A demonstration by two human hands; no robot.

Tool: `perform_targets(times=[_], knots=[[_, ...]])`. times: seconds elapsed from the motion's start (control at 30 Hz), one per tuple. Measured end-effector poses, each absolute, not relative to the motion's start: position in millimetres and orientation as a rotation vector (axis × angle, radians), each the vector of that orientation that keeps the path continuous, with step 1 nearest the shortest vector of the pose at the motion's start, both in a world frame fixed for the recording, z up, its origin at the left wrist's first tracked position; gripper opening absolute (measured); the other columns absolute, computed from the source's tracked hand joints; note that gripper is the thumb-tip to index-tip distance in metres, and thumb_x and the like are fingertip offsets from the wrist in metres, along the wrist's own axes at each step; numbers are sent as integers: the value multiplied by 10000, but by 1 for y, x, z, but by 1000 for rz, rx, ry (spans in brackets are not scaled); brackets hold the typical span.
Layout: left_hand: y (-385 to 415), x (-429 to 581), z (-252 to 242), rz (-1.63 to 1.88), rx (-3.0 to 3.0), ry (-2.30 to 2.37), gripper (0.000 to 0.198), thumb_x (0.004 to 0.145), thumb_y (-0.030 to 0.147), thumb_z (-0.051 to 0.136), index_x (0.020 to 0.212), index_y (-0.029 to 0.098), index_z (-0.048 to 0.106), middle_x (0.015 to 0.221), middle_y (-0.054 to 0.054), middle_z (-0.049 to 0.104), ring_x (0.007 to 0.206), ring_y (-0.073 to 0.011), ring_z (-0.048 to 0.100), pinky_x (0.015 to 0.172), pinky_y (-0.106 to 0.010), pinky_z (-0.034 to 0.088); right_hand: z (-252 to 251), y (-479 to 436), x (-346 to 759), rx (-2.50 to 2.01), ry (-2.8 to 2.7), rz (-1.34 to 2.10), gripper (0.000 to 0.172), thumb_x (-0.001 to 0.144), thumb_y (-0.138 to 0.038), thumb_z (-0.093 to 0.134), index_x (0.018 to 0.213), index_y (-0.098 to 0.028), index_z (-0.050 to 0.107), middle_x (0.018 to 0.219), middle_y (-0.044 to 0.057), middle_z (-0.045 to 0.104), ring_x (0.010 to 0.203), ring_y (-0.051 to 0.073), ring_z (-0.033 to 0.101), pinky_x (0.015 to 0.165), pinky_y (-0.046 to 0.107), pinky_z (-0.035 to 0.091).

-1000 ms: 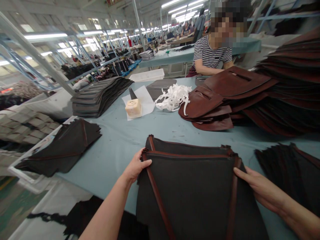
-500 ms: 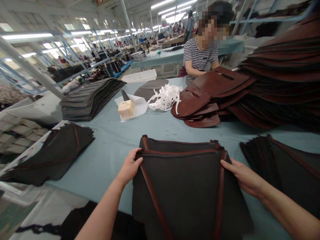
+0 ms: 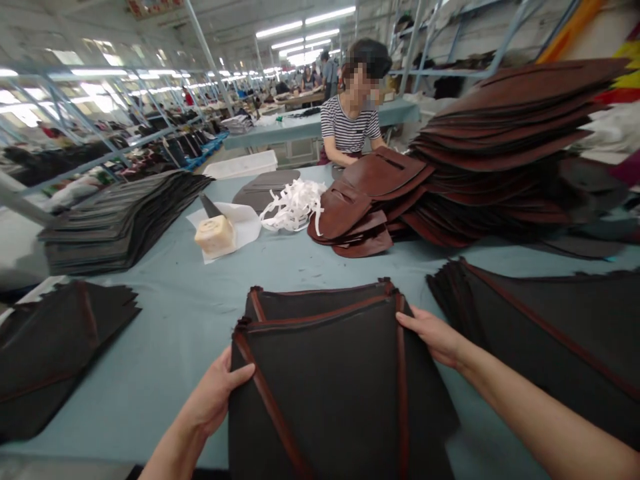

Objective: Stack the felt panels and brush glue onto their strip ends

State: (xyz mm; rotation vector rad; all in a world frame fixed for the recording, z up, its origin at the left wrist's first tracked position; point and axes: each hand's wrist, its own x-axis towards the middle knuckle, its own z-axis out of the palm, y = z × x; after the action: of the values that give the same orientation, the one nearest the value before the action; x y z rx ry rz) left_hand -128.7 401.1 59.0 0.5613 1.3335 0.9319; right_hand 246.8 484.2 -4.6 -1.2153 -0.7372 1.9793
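Between my hands is a dark grey fabric panel (image 3: 330, 387) with reddish-brown binding strips along its top and down both sides. My left hand (image 3: 215, 390) pinches its left edge, thumb on the front and fingers behind. At the upper right corner, my right hand (image 3: 433, 330) grips it the same way, fingers partly hidden. A second, similar panel (image 3: 320, 298) shows just behind its top edge. The held panel's lower end runs out of the picture.
Similar panels lie in a pile (image 3: 540, 327) at right and another (image 3: 65, 353) at left. Brown leather pieces (image 3: 380, 180), white strips (image 3: 295, 207), a yellowish block (image 3: 215, 237) and a grey stack (image 3: 120, 220) are on the blue table (image 3: 190, 320). A person (image 3: 350, 127) sits opposite.
My left hand has slid lower along the panel's left edge, and the held panel's left corner now sits lower and apart from the one behind. The view has turned right.
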Motion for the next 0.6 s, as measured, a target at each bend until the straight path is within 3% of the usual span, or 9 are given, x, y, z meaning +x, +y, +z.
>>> perform_targets(times=[0.27,0.37,0.5,0.6], knots=[[436,-134,119,946,573,1427,663,466,183,819,1081,215,572,976,-92,674,811,-328,649,666,-434,552,46,484,251,-1205,-820,1853,330,778,-325,615,1070,-181,557,1027,88,668,950,258,624,874,391,481],[465,-142,94,998,632,1520,552,485,164,803,993,173,588,961,-85,672,800,-272,654,653,-355,555,35,504,243,-1451,-1056,1578,307,793,-368,560,1032,-176,557,1001,92,665,974,274,605,890,420,457],[484,-146,39,1013,633,1659,362,577,135,745,892,139,566,897,-85,671,733,-207,655,610,-293,542,-2,526,231,-1782,-1168,1187,327,675,-399,659,876,-157,570,1057,155,606,1150,363,449,1011,501,281],[481,-149,18,1030,648,1673,305,662,138,688,936,155,557,940,-73,662,776,-184,649,659,-287,537,-20,527,229,-1766,-1120,1180,473,646,-454,675,995,-169,530,1165,151,544,1226,337,364,1047,465,235]])
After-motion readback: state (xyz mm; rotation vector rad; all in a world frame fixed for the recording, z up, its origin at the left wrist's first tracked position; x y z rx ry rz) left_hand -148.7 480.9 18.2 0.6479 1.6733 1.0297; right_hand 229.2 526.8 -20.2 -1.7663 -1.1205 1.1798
